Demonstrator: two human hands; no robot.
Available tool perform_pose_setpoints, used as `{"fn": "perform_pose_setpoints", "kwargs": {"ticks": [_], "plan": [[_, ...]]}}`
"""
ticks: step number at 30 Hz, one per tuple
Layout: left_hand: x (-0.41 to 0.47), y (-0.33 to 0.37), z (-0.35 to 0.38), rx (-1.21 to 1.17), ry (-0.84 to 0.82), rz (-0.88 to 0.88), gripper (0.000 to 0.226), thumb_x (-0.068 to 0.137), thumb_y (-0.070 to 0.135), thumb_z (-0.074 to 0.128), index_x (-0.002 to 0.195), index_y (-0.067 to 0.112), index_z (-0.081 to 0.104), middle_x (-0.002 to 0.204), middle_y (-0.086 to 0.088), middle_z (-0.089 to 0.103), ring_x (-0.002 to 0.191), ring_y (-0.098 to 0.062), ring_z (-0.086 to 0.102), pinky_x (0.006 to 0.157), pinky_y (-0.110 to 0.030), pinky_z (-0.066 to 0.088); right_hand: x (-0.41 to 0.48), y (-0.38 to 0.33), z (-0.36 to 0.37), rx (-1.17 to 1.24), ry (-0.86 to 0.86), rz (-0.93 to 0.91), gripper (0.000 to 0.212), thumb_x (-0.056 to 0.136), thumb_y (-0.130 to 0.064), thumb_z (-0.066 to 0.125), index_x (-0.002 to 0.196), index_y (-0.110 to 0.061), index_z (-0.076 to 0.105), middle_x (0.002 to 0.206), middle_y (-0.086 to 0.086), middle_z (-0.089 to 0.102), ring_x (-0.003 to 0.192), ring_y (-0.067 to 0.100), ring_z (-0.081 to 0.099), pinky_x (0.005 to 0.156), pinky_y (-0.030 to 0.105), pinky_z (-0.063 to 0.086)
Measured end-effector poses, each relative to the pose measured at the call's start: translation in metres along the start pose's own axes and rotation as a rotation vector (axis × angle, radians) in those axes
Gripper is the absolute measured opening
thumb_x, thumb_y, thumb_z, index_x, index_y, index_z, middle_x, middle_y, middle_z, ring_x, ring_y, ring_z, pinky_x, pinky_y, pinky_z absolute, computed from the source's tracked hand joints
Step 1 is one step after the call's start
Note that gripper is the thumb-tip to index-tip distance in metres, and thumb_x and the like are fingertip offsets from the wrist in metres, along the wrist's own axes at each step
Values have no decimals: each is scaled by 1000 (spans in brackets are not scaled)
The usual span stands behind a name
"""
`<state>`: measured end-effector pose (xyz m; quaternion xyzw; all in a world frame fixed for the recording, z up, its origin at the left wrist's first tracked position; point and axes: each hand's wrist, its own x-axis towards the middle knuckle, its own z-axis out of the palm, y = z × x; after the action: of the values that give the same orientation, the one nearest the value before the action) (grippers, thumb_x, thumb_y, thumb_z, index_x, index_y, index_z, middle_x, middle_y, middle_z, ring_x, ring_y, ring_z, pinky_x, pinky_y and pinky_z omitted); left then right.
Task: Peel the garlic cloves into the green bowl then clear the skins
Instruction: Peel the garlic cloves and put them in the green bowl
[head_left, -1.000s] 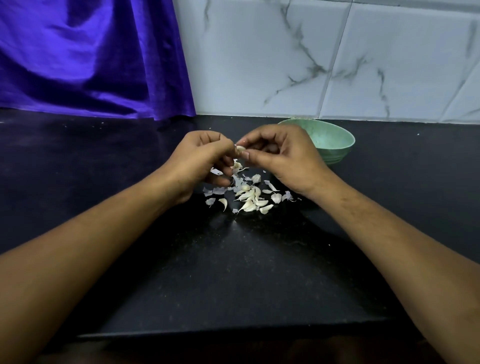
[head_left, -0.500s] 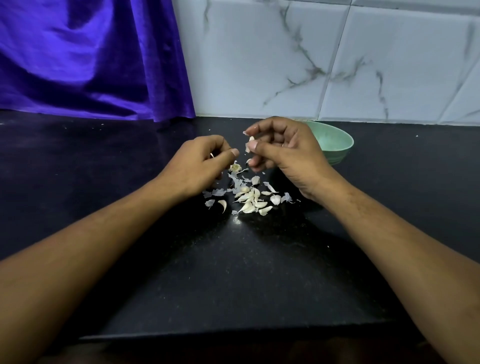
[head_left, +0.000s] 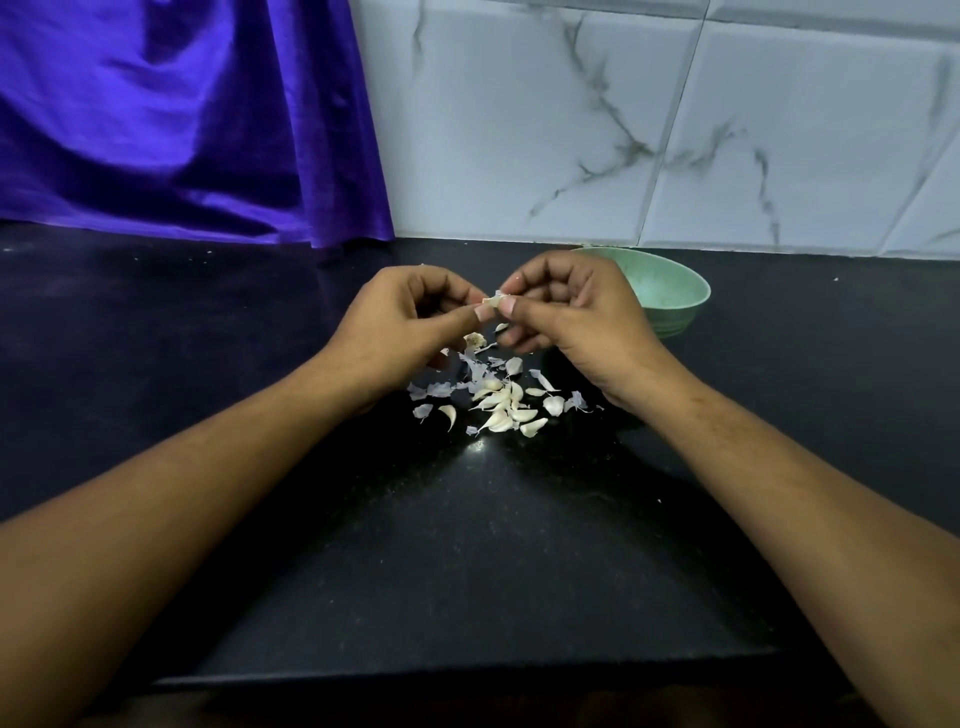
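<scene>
My left hand (head_left: 400, 322) and my right hand (head_left: 576, 317) meet above the black counter, both pinching one small garlic clove (head_left: 494, 300) between thumbs and fingertips. Below them lies a pile of garlic cloves (head_left: 501, 408) mixed with papery skins (head_left: 441, 389). A garlic root piece (head_left: 474, 340) sits just under my hands. The green bowl (head_left: 670, 296) stands behind my right hand, partly hidden by it; its contents are not visible.
A black stone counter (head_left: 467, 545) runs from its front edge to a white marbled tile wall (head_left: 623, 130). A purple cloth (head_left: 182, 119) hangs at the back left, touching the counter.
Half a second ago my hands were apart, the right one raised with the clove. Now they have come back together on the clove.
</scene>
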<state>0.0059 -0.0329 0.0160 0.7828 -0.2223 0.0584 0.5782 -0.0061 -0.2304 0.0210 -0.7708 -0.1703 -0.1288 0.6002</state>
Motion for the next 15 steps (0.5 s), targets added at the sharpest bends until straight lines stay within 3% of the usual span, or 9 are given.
{"fn": "perform_pose_setpoints", "kwargs": {"ticks": [6,12,15], "plan": [[-1,-2,3,-152,43,-20,15,95,20,74,100,7,74,84,-5,74,75,-14,66,64,-33,58,-6,-6,6,219,-64,110,11,92,0,72,98,-3,64,79,12,76,68,23,75,71,43,63],[0,-4,7,-254,29,-45,22,94,20,74,104,2,69,87,-11,73,80,-14,69,65,-28,60,-7,-5,11,89,-34,23,15,88,7,74,98,3,63,86,29,72,61,21,72,57,32,62],[0,-3,5,-180,32,0,16,97,20,71,102,6,65,85,-12,75,78,-21,73,63,-30,59,-6,-5,9,41,-35,13,10,90,1,74,98,3,67,81,18,73,64,23,73,60,35,63]]}}
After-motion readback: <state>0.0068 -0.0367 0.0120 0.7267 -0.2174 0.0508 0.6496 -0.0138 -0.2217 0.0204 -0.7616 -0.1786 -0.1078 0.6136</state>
